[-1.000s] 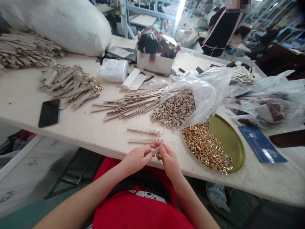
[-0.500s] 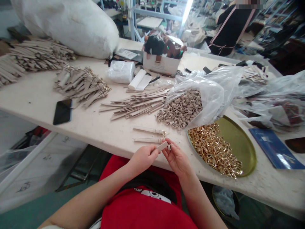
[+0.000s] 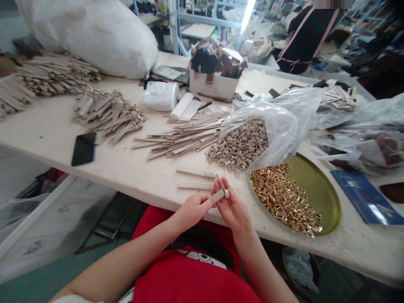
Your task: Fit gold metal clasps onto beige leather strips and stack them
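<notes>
My left hand pinches a short beige strap at the near edge of the table. My right hand holds a small beige loop at the strap's tip, fingers curled round it. Two finished straps with gold ends lie just beyond my hands. A pile of beige loops spills from a clear plastic bag. To the right, gold metal buckles lie heaped on a round gold tray.
A sheaf of long beige straps, more strap heaps and a black phone lie to the left. A white box, a big white sack and crumpled plastic bags stand behind. A person in black works beyond the table.
My hands have lifted slightly and the strap's tip now points toward the loop in my right hand. The camera view has shifted left.
</notes>
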### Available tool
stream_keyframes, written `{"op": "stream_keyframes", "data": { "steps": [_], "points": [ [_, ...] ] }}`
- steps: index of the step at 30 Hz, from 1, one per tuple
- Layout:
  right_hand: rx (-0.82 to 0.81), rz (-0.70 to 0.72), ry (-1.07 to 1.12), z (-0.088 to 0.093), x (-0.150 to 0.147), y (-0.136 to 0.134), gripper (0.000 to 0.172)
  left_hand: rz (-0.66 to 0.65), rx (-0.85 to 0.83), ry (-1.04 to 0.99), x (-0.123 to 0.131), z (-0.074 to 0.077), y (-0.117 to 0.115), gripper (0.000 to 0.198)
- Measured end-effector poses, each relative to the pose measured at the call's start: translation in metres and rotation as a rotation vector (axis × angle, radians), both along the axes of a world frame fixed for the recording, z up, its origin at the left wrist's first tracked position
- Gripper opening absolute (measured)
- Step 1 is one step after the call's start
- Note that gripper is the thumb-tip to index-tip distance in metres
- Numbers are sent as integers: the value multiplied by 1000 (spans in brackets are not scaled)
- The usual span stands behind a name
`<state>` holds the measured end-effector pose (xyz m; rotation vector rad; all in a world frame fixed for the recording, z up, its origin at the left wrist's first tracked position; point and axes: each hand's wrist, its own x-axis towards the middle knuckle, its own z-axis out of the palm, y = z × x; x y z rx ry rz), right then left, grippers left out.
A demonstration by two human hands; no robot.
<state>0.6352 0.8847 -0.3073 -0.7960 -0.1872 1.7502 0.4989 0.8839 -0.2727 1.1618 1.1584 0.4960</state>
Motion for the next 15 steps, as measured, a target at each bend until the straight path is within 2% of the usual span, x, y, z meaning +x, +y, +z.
{"op": "stream_keyframes", "data": {
  "steps": [6,8,12,15],
  "points": [
    [54,9,-100,3,-7,-2,23,-46,22,19,2,-3,-1,27],
    [82,-11,-258,1,-8,-5,21,-61,49,33,0,-3,-1,28],
    [125,-90,-755,-6,-7,-9,27,-116,214,165,-3,-5,-3,26],
    [141,-35,-937,-8,-6,-11,39,-120,298,216,-4,-9,-6,26]
  ]
}}
